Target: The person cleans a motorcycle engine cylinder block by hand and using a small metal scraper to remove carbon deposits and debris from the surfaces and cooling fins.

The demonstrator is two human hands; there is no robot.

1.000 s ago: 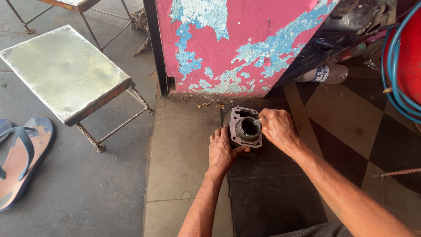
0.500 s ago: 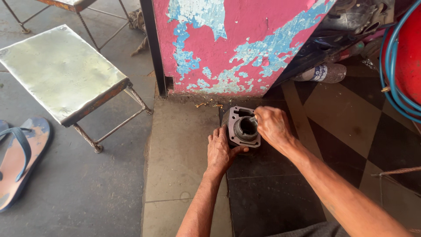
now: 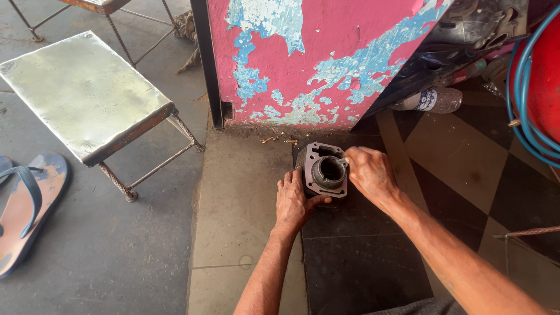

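A grey metal engine cylinder block (image 3: 322, 169) stands on the floor with its round bore facing up. My left hand (image 3: 293, 201) grips its near left side, thumb against the lower edge. My right hand (image 3: 368, 172) rests on the block's right rim and pinches a small thin tool whose tip sits at the edge of the bore. Both forearms reach in from the bottom of the head view.
A peeling pink and blue wall panel (image 3: 303, 58) stands just behind the block. A metal-topped stool (image 3: 81, 93) is at the left, a sandal (image 3: 26, 204) at the far left. A plastic bottle (image 3: 429, 100) and a blue hose (image 3: 525, 105) lie at the right.
The view shifted slightly. My right hand has moved a little along the block's right rim; my left hand keeps its hold.
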